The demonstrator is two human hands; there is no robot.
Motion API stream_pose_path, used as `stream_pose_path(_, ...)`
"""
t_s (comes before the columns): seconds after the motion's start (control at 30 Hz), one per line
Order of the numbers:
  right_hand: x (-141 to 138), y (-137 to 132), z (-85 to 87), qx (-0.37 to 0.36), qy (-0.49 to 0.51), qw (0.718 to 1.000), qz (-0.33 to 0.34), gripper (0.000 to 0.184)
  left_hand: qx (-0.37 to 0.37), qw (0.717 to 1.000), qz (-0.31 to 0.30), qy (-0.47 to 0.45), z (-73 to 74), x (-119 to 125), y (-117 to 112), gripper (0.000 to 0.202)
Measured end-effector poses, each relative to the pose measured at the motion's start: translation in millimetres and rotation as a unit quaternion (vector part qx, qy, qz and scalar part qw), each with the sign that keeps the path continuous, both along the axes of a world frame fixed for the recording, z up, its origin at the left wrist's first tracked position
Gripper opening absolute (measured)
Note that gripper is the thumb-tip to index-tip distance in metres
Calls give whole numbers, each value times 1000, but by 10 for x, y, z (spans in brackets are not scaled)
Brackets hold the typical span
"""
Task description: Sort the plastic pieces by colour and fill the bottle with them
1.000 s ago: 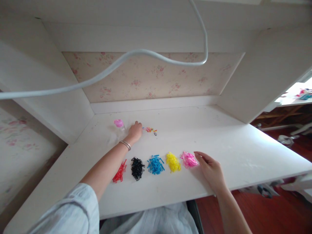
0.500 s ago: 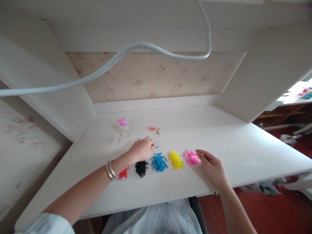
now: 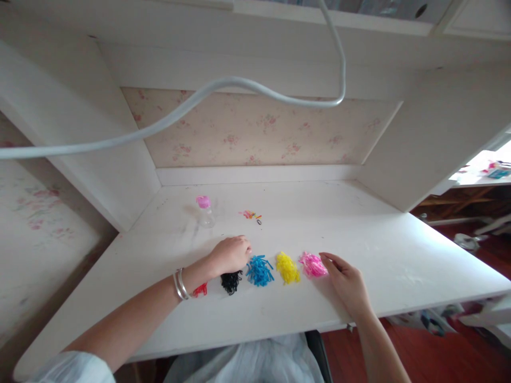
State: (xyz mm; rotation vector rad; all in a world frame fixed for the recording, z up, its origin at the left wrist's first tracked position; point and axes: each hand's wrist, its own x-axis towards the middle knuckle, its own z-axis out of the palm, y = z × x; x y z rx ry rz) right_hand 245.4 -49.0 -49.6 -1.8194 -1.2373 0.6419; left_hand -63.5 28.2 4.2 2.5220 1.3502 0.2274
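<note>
Small piles of tiny elastic bands lie in a row on the white desk [image 3: 359,223]: red [image 3: 200,290], black [image 3: 231,281], blue [image 3: 259,269], yellow [image 3: 287,267] and pink [image 3: 313,264]. My left hand [image 3: 231,254], with bangles on the wrist, hovers curled over the black pile, fingertips pinched at the blue pile's upper left edge. What the fingers hold is too small to see. My right hand [image 3: 346,282] rests on the desk, fingers loosely apart, touching the right side of the pink pile.
A small clear bottle with a pink cap [image 3: 205,210] stands toward the back left. A few mixed loose bands [image 3: 251,215] lie beside it. A grey cable [image 3: 223,88] loops overhead. Shelf walls enclose the desk on both sides.
My left hand drew back from the loose bands at the rear to the row of piles, and now sits at the blue pile. The right hand stayed by the pink pile.
</note>
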Motion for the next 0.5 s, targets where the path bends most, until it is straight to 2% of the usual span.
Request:
stream_pose_path(0.17,9,32,6,-1,28,1000,11,43,23,998,40,-49,267,-341,-151,28)
stream_pose_path(0.27,47,135,32,-24,28,998,53,41,37,987,98,-122,284,-683,-380,26)
stream_pose_path(0.33,32,235,97,-41,-13,995,91,41,26,973,166,-159,176,-942,-559,25)
stream_pose_path(0.4,-61,350,209,-44,-77,987,130,41,4,953,241,-185,-1,-1191,-732,27)
stream_pose_path(0.5,-362,551,408,-26,-184,963,197,38,-6,921,328,-208,-278,-1463,-946,33)
